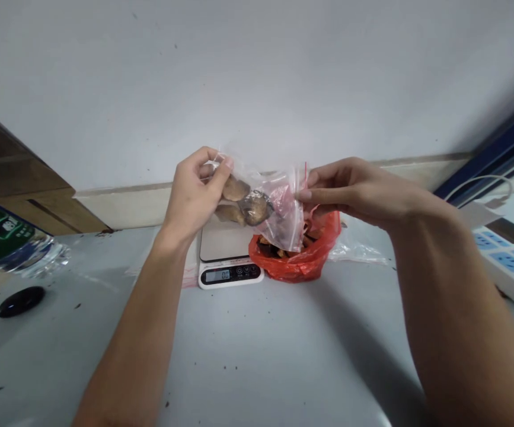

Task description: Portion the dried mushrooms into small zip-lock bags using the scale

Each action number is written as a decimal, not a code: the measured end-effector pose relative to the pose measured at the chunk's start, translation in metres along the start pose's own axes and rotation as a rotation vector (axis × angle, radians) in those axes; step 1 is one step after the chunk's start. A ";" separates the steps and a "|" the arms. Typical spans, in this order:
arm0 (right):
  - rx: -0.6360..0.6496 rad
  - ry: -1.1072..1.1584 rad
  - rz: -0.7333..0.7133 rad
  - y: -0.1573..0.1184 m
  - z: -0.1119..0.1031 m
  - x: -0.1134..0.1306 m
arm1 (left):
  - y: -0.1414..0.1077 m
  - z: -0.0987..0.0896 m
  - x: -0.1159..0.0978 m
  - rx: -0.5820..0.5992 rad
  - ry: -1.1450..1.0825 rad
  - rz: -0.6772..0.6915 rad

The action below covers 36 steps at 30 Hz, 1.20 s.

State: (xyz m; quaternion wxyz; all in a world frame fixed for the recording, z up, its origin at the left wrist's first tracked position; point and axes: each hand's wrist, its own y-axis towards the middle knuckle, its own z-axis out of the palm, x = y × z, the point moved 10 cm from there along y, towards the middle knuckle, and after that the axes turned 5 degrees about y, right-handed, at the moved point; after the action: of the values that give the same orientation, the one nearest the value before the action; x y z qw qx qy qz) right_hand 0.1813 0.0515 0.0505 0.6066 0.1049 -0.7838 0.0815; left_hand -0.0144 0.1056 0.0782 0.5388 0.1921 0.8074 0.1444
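Zip bag (278,207), clear plastic with a red strip at its mouth, hangs in the air between the two hands, above the worktop (257,350). Left hand (194,193) pinches the bag's upper left corner between thumb and fingers. Right hand (350,187) pinches the upper right edge by the red strip. Both hands are closed on the bag and held apart, with the plastic stretched between them. Brown dried pieces (245,201) sit inside the bag, close to the left hand. Below the left hand, a small digital scale (230,261) stands on the worktop, display lit. Just below the right hand's fingers, a red plastic bag (301,261) lies open beside the scale, dark pieces inside. Right of the right forearm, a white power strip (505,261).
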 end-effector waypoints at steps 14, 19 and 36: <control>0.045 0.033 0.012 0.019 0.030 -0.014 | -0.012 0.018 0.003 0.324 0.270 0.002; 0.061 0.044 -0.022 0.022 0.046 -0.009 | -0.041 0.060 0.000 0.767 0.168 -0.025; -0.128 -0.062 -0.012 0.021 0.036 -0.008 | -0.038 0.056 0.005 0.741 0.062 -0.110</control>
State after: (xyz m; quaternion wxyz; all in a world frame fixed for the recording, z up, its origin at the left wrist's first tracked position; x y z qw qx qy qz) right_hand 0.1438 0.0634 0.0333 0.5881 0.0729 -0.8051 0.0242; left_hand 0.0302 0.0756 0.0365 0.4150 0.3259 0.8300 -0.1807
